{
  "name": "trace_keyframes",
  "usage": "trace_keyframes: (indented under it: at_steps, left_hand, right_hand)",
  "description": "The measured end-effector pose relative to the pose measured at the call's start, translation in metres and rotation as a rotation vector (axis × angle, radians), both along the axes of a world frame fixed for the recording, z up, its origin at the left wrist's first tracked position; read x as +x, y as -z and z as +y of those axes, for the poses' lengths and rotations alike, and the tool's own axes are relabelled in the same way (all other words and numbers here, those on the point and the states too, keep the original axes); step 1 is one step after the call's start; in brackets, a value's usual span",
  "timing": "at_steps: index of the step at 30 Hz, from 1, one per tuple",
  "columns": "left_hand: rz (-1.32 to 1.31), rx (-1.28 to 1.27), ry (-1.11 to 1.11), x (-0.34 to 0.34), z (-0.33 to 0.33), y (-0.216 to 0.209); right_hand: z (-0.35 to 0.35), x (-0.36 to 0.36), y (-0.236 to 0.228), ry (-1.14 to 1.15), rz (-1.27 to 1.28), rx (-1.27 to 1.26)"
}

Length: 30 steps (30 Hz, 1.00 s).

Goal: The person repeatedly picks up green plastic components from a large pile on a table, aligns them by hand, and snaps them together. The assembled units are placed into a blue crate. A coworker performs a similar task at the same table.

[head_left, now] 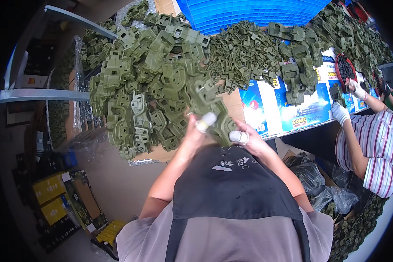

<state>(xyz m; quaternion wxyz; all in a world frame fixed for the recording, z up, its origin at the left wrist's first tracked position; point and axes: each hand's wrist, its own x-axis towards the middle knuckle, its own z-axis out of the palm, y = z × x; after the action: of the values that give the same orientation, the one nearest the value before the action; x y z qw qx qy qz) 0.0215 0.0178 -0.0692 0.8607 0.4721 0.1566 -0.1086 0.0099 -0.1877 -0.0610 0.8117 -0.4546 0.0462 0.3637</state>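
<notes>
An olive-green moulded plastic part (225, 124), shaped like a toy vehicle body, is held between my two hands over the table's front edge. My left hand (197, 129) grips its left side; my right hand (245, 136) grips its right end. White wrapping covers the thumb of each hand. Just beyond my left hand, a large pile of similar green plastic shells (161, 74) covers the table. A heap of small green plastic pieces (244, 54) lies farther back. The fingers under the held part are hidden.
A blue plastic crate (249, 13) stands at the back. Printed cardboard sheets (288, 109) cover the table to the right, with more green shells (298, 65) on them. At the right, a co-worker in a striped shirt (371, 144) handles parts. Plastic bags (310, 179) sit below.
</notes>
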Motion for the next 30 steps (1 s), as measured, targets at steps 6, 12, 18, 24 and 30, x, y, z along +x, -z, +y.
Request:
trace_keyframes:
  at_steps: [6,12,18,24,30]
  left_hand:
    - [-0.884,1.595,0.344,0.016,-0.004,-0.099]
    - [-0.636,1.240,1.227,0.001,-0.027,-0.050]
    - [-0.513,1.083,1.266,0.005,-0.022,-0.048]
    - [-0.435,1.119,1.364,0.009,-0.023,-0.053]
    - [-0.527,1.246,1.098,0.033,0.004,-0.114]
  right_hand:
    - [-0.032,0.013,-0.043,-0.283,-0.760,-0.884]
    - [-0.037,-0.012,-0.029,-0.522,-1.059,-0.957]
    - [-0.036,-0.003,-0.021,-0.492,-0.770,-0.805]
    - [-0.029,-0.006,-0.021,-0.445,-0.719,-0.803]
    - [-0.051,-0.006,-0.019,-0.277,-0.546,-0.631]
